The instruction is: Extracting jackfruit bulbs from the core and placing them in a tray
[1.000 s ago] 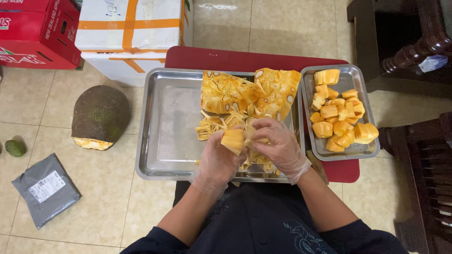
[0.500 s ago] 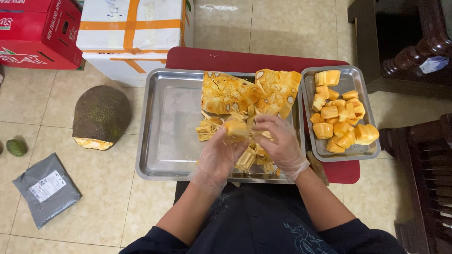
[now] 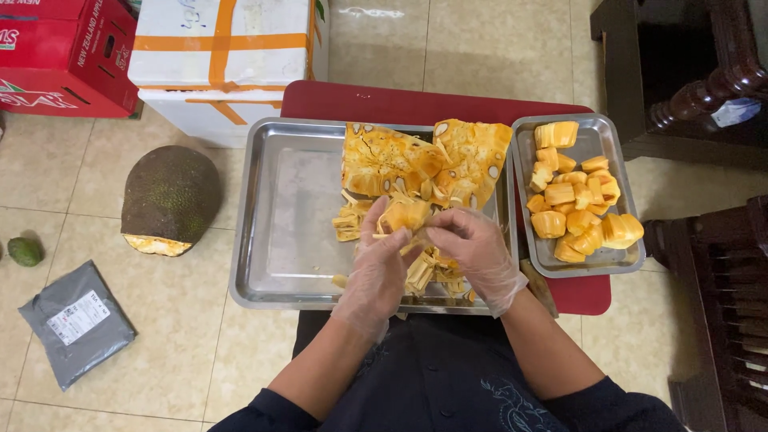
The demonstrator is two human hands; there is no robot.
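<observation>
Gloved hands [image 3: 428, 252] together — fingers curled, pinching.

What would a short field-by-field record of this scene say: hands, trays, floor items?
left hand: gloved, holding jackfruit pod
right hand: gloved, fingers pulling at the same pod
large tray: opened jackfruit pieces, fibre scraps
small tray: cleaned yellow pods
table: red
floor: half jackfruit, grey packet, boxes

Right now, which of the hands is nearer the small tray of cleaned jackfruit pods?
Right. The right hand is just left of the small tray; the left hand is farther left, over the large tray.
</observation>
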